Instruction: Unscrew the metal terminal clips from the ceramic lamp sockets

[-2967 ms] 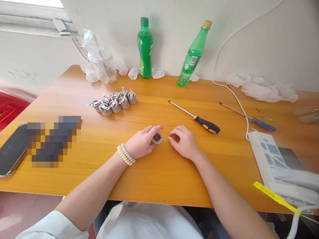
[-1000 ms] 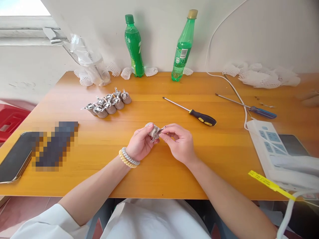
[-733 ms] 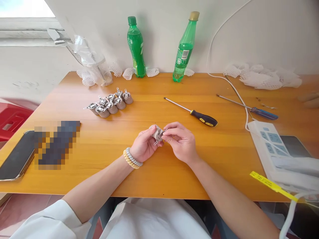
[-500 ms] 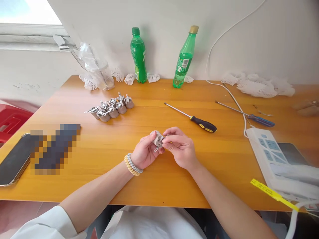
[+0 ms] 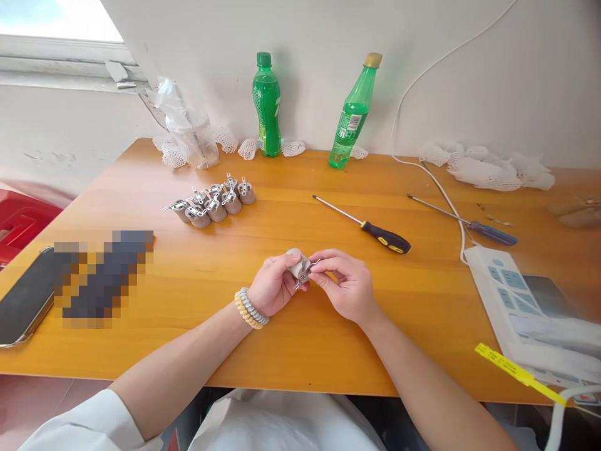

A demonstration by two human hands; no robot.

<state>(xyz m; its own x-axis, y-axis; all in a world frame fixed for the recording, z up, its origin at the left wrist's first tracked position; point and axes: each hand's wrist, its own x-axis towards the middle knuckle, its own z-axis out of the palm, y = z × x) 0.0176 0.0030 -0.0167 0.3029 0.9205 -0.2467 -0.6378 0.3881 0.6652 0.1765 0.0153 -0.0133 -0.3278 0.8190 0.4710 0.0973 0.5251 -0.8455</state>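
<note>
A small grey lamp socket is held just above the tabletop — gripped by the left hand, its metal clip pinched by the right hand. The clip could probably slip or bend if it is pulled askew.

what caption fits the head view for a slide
Left hand and right hand hold a small grey socket part above a wooden table.
</note>
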